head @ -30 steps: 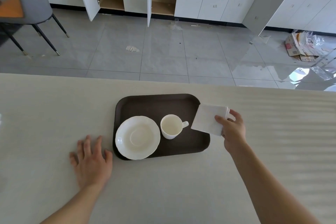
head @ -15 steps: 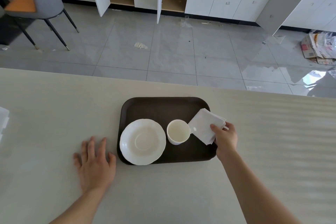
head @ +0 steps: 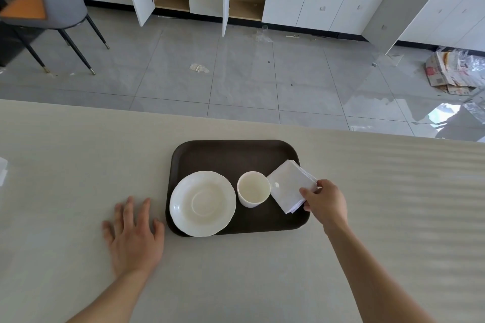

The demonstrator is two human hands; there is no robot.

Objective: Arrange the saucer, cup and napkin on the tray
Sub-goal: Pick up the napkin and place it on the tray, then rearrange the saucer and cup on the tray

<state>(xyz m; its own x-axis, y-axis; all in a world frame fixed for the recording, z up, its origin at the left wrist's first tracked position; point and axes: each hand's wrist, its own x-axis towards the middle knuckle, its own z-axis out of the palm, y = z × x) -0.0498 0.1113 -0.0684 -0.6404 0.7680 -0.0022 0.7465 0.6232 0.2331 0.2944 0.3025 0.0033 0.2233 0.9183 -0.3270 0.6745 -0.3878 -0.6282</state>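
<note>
My right hand (head: 326, 203) pinched the folded white napkin (head: 290, 185) beside the cup (head: 253, 189); left hand (head: 133, 233) lay flat, fingers spread.

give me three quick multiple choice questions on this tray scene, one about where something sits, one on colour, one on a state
1. Where is the cup?
A. right of the saucer
B. on the saucer
C. off the tray

2. What colour is the tray?
A. white
B. dark brown
C. orange

3. What is the right hand doing?
A. lying flat
B. lifting the cup
C. pinching the napkin

Answers:
1 A, the cup stands on the tray beside the saucer.
2 B, its bare surface is dark brown.
3 C, its fingers grip the napkin's corner.
</note>
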